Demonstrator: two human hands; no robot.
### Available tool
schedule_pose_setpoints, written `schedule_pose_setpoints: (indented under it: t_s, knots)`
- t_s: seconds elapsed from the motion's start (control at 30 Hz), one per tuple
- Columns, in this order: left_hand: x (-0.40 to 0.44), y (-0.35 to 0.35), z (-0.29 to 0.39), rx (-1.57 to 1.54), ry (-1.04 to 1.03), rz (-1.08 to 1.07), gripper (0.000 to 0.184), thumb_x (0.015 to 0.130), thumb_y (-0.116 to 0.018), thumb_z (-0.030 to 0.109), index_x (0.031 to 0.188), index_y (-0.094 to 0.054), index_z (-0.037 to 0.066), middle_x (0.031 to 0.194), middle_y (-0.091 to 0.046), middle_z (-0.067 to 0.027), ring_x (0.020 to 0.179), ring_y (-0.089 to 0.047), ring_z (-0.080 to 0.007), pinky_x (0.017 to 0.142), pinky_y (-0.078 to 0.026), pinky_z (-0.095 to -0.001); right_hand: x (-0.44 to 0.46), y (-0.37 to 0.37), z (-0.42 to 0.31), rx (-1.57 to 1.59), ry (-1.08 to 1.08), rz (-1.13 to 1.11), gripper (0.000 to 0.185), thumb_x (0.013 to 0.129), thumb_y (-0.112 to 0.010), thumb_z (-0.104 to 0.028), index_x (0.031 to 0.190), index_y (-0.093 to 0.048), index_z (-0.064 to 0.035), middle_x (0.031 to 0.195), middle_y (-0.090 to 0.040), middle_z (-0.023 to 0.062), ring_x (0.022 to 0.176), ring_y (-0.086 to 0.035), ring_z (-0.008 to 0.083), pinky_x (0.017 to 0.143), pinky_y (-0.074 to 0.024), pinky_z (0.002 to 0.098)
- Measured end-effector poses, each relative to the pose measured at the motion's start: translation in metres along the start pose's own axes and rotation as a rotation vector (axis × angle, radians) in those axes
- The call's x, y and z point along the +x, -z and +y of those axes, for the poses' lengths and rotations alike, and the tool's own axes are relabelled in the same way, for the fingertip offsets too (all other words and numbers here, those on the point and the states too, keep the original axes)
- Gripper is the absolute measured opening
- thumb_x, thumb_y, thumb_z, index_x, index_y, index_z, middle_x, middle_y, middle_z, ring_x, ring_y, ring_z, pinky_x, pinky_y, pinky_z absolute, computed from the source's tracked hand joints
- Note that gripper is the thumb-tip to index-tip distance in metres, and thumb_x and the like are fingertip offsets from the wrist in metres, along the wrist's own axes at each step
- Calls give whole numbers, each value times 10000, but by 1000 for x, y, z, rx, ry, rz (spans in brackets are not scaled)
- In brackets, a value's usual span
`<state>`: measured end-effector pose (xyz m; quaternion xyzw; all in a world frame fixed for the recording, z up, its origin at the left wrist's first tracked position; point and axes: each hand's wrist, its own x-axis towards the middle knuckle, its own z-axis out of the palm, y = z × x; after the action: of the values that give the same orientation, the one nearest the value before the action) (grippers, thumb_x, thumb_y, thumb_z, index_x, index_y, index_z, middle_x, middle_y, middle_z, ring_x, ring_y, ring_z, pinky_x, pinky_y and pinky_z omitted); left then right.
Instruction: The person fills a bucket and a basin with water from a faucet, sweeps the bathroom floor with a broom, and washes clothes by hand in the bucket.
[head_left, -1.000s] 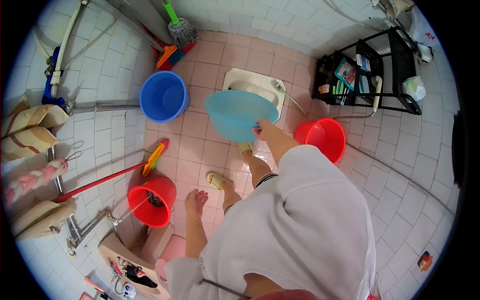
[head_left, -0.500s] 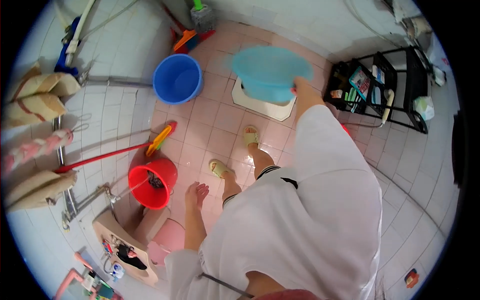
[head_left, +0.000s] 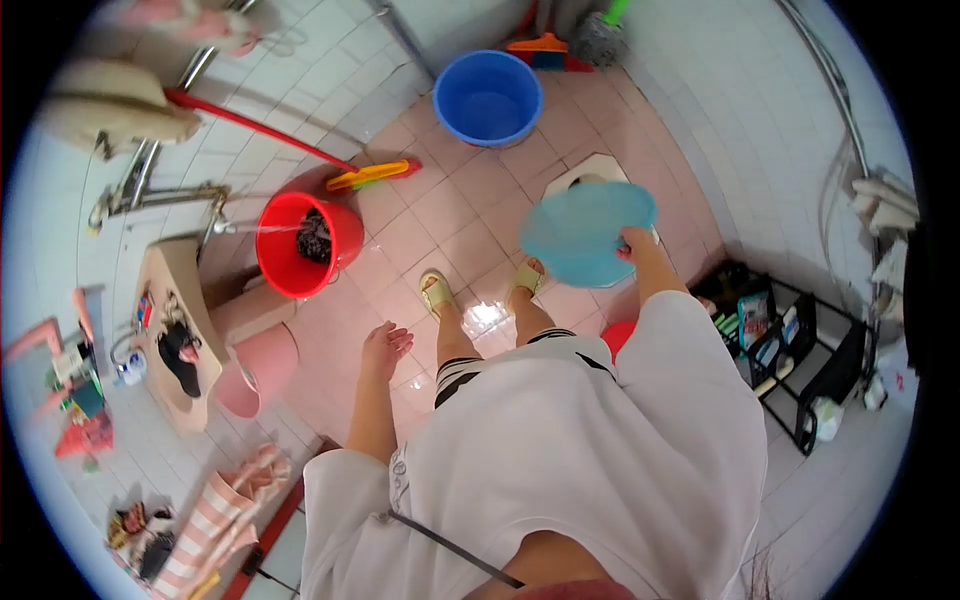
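My right hand (head_left: 637,245) grips the rim of a light blue plastic basin (head_left: 585,232), which is a little blurred. The basin is held above the pink tiled floor and covers part of a white squat toilet (head_left: 598,167). Held out by my left side, my left hand (head_left: 388,347) is empty, its fingers apart and slightly curled. Nearest to it is a red bucket (head_left: 348,240) with dark cloth (head_left: 314,236) in it. A thin stream of water seems to run from the tap (head_left: 222,226) into this bucket.
A blue bucket (head_left: 488,95) stands at the far wall near a mop (head_left: 598,42). The red-handled broom (head_left: 375,176) leans by the left wall. At left are a washbasin (head_left: 170,290) and a pink bin (head_left: 262,370); a black rack (head_left: 800,360) stands at right.
The view has swung, so the buckets sit further right or higher. My right hand has brought the basin lower and closer to my body. My left hand stays empty.
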<state>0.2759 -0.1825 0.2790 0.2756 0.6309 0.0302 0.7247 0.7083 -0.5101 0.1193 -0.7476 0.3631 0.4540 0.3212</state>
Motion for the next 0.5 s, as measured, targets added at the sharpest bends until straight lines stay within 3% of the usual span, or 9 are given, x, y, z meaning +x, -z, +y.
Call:
schedule_pose_setpoints:
  t_s: [0.1,0.17,0.23,0.37,0.43,0.5]
  knots:
    - [-5,18,-2,-94,2,44,307,833,-470,190,1019,-395,-43,902,-500,-185,756,-551,-271,666,-481,-368,-33,-40,-57,302,172,-155,130,758,-530,-118,770,-427,-41,585,-428,80,432,-448,174,428,-491,334]
    - [-9,30,-5,-156,11,84,312,833,-475,196,1020,-393,-41,906,-498,-186,766,-548,-276,676,-480,-370,-53,-71,-104,384,260,-207,123,774,-526,-111,802,-434,-34,599,-434,80,473,-468,180,469,-496,332]
    - [-15,39,-5,-242,14,38,310,834,-479,201,1019,-392,-32,915,-492,-186,795,-542,-283,693,-480,-373,-47,-102,-137,421,467,-248,108,791,-512,-107,830,-452,-27,634,-459,83,542,-500,189,517,-497,331]
    - [-26,41,2,-296,45,112,303,834,-479,198,1015,-392,-29,923,-493,-179,822,-536,-287,702,-478,-373,-68,-149,-165,348,653,-335,136,798,-505,-114,888,-456,-25,698,-506,93,610,-527,198,552,-492,325]
    - [-25,36,16,-223,36,115,286,831,-486,197,1002,-407,-17,910,-508,-170,801,-546,-273,690,-477,-354,-72,-167,-163,28,629,-377,191,795,-501,-120,958,-461,-30,757,-541,100,636,-543,187,547,-482,304]
    - [-22,33,43,-167,-85,104,294,828,-495,200,1014,-415,-13,910,-517,-160,787,-550,-257,688,-476,-341,-85,-178,-128,-376,803,-321,203,779,-504,-120,959,-498,-26,777,-556,87,632,-547,161,548,-473,284]
